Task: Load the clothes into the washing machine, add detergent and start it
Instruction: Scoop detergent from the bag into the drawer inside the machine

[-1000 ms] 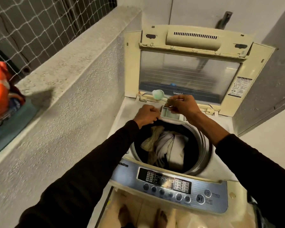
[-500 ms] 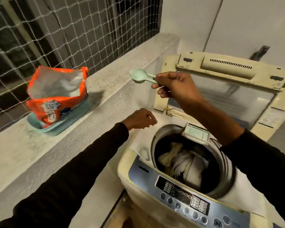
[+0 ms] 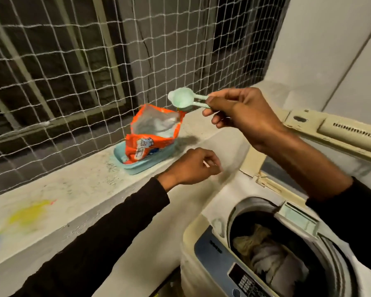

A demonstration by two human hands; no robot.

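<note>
while the right hand (image 3: pixel 242 116) pinches the handle of the pale green plastic scoop (image 3: pixel 183 100) between thumb and curled fingers, the scoop's bowl hangs in the air just above and to the right of the torn orange detergent pouch (image 3: pixel 153 133), not yet inside it. the pouch slumps open-mouthed in a shallow teal plastic tray (image 3: pixel 137 166) on the grey concrete ledge (image 3: pixel 73 189), close in front of the white string netting (image 3: pixel 94 71). the left hand (image 3: pixel 193 166) hovers nearer, between pouch and machine, its fingers loosely curled and holding nothing, touching neither.

the likely trouble lies with the soft pouch. nothing braces it, so a scoop pushed in could fold its wall, tip it sideways or nudge the tray along the ledge, spilling powder. a heaped scoop must then cross the gap to the cream top-loading washing machine (image 3: pixel 201 243) on the right, where powder could fall on the ledge or the blue control panel (image 3: pixel 214 251) instead of the small pale green drawer (image 3: pixel 298 217) at the drum's far rim. the bundled pale clothes (image 3: pixel 265 256) already sit in the drum.
</note>
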